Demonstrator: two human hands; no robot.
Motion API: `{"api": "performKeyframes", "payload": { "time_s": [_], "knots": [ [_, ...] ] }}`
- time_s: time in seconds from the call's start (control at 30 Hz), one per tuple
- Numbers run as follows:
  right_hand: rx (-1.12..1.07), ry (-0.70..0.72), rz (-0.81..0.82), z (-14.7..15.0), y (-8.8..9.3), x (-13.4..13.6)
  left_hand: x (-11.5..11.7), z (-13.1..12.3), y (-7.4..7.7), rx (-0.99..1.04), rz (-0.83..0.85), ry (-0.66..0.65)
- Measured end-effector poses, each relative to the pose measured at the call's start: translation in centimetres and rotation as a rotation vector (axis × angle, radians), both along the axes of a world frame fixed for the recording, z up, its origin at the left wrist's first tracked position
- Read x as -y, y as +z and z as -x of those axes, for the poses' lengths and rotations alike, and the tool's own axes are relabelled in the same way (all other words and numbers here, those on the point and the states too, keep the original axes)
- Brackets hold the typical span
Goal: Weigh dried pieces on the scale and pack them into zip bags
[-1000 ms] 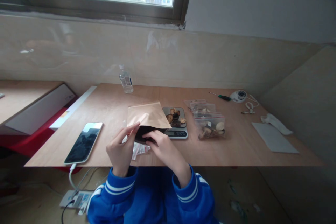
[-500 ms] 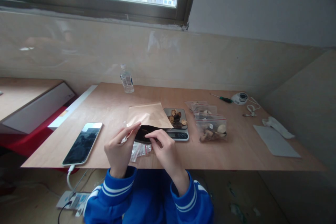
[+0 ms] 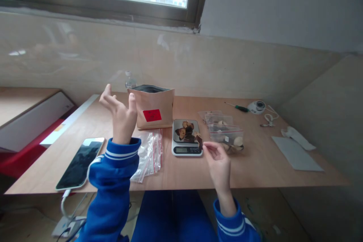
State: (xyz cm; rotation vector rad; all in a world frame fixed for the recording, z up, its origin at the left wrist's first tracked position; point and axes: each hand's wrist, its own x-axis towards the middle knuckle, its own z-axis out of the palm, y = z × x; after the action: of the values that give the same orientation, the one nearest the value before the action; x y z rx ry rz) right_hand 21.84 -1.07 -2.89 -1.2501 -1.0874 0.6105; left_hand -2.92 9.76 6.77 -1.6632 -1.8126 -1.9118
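A brown paper bag (image 3: 154,106) with a red label stands upright and open-topped at the middle of the wooden table (image 3: 255,166). My left hand (image 3: 119,115) is raised just left of it, fingers spread and holding nothing. My right hand (image 3: 217,160) hovers at the right edge of a small kitchen scale (image 3: 187,147), fingertips pinched on a dark dried piece (image 3: 199,143). Several dried slices (image 3: 185,130) lie on the scale's plate. To the right of the scale lie zip bags (image 3: 227,134) filled with dried slices.
A pile of empty zip bags (image 3: 150,153) lies left of the scale. A phone (image 3: 81,162) on a cable rests at the left front. A water bottle (image 3: 130,80) stands behind the bag. At far right lie a screwdriver (image 3: 238,107), a small white device (image 3: 257,106), a paper sheet (image 3: 296,153) and a tissue (image 3: 296,136).
The bag was lying tilted with both hands at its mouth; it now stands upright farther back. My left hand has let go and lifted, and my right hand has moved to the scale.
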Motion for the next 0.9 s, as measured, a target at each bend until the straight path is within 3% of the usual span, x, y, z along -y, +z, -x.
{"api": "performKeyframes", "payload": {
  "time_s": [0.07,0.13,0.3,0.4,0.53,0.7,0.9],
  "knots": [
    [0.018,-0.055,0.016,-1.2,-0.9,-2.0,1.5,-1.3,-0.8,0.018,-0.024,-0.008],
    [0.061,-0.089,0.016,-2.1,-1.6,-4.3,3.6,-2.8,-2.5,0.046,-0.008,-0.040],
    [-0.004,-0.067,0.060,-2.2,-2.9,-8.8,8.2,-6.6,-8.1,-0.079,0.275,-0.347],
    [-0.083,-0.041,0.078,-1.0,-3.6,-9.6,9.6,-8.3,-10.1,-0.106,0.346,-0.472],
    [0.000,-0.055,0.066,-0.5,-4.5,-8.9,10.6,-8.8,-10.8,-0.094,0.389,-0.516],
    [0.064,-0.184,0.078,-2.4,-5.7,-7.4,10.8,-7.1,-10.4,-0.059,0.390,-0.463],
    [0.094,-0.190,0.077,-2.2,-5.3,-7.9,11.2,-5.4,-10.9,-0.044,0.422,-0.404]
  ]
}}
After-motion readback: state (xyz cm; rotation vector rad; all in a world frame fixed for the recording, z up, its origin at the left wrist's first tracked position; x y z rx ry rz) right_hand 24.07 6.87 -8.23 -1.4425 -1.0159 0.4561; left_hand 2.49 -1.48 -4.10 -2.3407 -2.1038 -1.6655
